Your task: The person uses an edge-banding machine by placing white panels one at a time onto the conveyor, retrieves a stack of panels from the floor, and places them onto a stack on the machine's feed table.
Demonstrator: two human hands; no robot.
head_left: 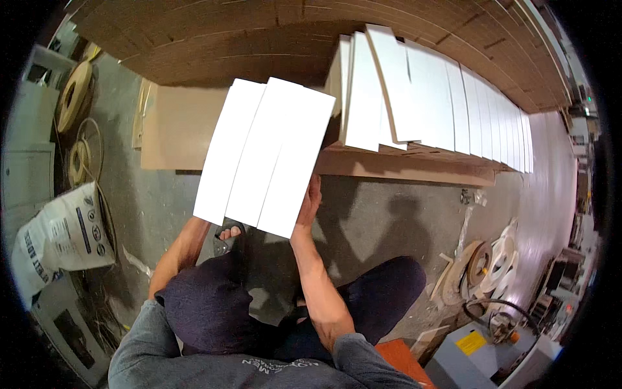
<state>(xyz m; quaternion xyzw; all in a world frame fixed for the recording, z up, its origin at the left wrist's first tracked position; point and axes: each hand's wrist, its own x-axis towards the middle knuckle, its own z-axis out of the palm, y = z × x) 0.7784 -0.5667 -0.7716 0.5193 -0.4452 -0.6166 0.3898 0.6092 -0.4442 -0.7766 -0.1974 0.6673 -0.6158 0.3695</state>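
Observation:
I hold three long white boards [262, 155] fanned side by side in front of me, tilted up and to the right. My right hand [312, 198] grips their right lower edge from behind. My left hand is hidden under the boards; only its forearm [178, 253] shows, reaching up beneath their lower left corner. Beyond them, a row of several more white boards [447, 104] leans against a brown panel stack [259, 32]. I sit low, knees bent, with one sandalled foot [228, 233] on the concrete floor.
A flat brown panel [175, 126] lies on the floor ahead left. Rolls of edge banding [74, 97] and a white sack [61, 236] stand at the left. More banding rolls [483, 262] and a grey machine [479, 347] sit at the right.

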